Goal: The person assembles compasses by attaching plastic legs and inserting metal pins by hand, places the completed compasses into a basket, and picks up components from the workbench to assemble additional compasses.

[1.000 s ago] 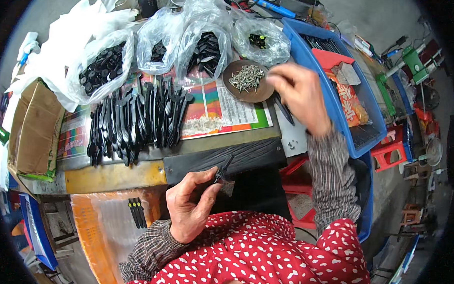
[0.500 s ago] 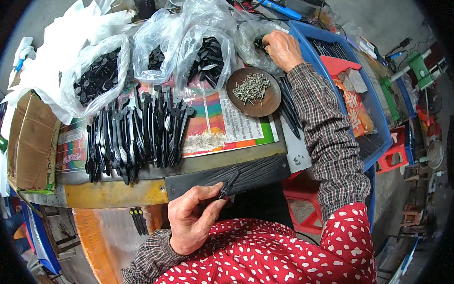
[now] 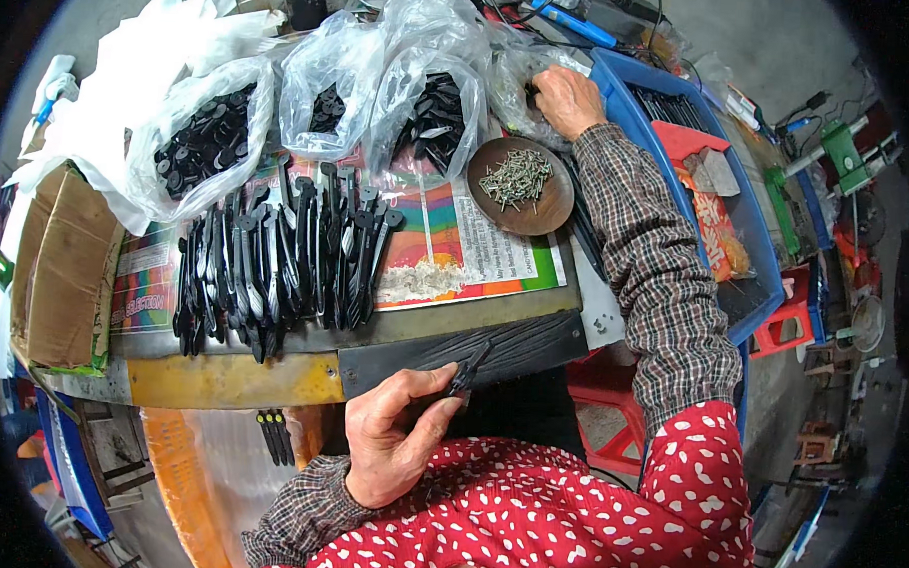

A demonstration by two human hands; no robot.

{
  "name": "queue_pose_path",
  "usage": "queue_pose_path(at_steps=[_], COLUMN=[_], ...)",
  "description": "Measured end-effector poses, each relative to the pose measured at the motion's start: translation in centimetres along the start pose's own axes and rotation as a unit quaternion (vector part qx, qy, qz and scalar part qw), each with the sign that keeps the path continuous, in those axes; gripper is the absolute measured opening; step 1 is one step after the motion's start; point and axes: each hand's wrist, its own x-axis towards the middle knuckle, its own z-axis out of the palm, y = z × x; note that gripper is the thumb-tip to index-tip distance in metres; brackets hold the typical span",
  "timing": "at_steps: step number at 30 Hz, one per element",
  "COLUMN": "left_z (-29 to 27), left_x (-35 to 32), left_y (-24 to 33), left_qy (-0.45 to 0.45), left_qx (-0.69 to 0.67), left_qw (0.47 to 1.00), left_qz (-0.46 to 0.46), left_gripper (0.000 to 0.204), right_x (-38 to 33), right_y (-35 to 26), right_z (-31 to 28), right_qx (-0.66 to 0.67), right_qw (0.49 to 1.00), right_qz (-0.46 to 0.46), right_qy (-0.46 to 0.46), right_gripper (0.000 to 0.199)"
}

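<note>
Between thumb and fingers, my left hand point(image 3: 397, 437) pinches a small black plastic part point(image 3: 469, 370) above the bench's front edge. My right hand point(image 3: 569, 100) reaches into a clear plastic bag point(image 3: 515, 81) at the back; its fingertips are mostly hidden, with something dark by them. Close to that bag stands a round brown bowl point(image 3: 487, 213) with many small metal screws point(image 3: 516, 179). A pile of long black plastic parts point(image 3: 275, 263) lies on printed sheets at the left of the bench.
Clear bags of black pieces point(image 3: 204, 140) point(image 3: 435, 118) line the back. An opened cardboard box point(image 3: 65, 270) stands at the left edge. To the right, a blue tray point(image 3: 759, 307) holds black rods, a stone and an orange packet. A red stool point(image 3: 610, 415) is below the bench.
The bench and its things sit slightly further right in view. My left hand still pinches the black part, and my right hand stays at the bag.
</note>
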Motion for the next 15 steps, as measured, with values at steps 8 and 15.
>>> queue_pose_path(at_steps=[8, 15], left_z=[-0.1, -0.3], left_x=[-0.2, -0.8], left_y=[0.1, 0.6], left_qy=[0.010, 0.022], left_qx=[-0.082, -0.202], left_qw=[0.995, 0.974], left_qz=[-0.047, -0.103], left_gripper=[0.021, 0.018], right_x=[-1.2, -3.5], right_y=[0.0, -2.5], right_z=[-2.2, -7.1], right_qx=[0.115, 0.396], right_qw=[0.993, 0.912], right_qz=[0.022, 0.101], right_qy=[0.032, 0.044], right_gripper=[0.024, 0.017])
